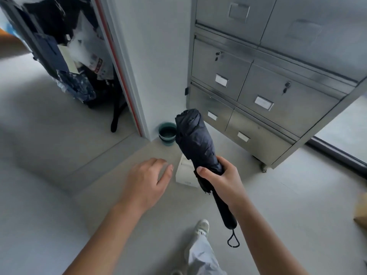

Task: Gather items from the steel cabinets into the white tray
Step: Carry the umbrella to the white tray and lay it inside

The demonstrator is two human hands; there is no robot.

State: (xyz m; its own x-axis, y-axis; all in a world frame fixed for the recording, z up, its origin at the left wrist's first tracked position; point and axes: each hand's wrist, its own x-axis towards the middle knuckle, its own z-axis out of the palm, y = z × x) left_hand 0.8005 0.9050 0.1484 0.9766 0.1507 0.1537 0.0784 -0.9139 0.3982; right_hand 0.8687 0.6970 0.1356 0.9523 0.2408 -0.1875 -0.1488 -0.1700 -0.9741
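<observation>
My right hand (pixel 220 176) grips a folded dark navy umbrella (pixel 195 139) around its lower canopy, top pointing up and away, handle and wrist loop hanging down toward me. My left hand (pixel 148 180) hovers palm down to the left of it, fingers relaxed and holding nothing. On the floor behind the umbrella lies a white box-like object (pixel 185 173), partly hidden by it; I cannot tell whether it is the tray. The steel cabinet (pixel 264 84) with shut drawers stands at the upper right.
A teal bucket (pixel 166 132) sits in the corner by the white wall. At the left an open doorway shows a cluttered rack (pixel 75 62) of bags and clothes. A brown cardboard box (pixel 362 211) shows at the right edge. My shoe (pixel 202 228) is below.
</observation>
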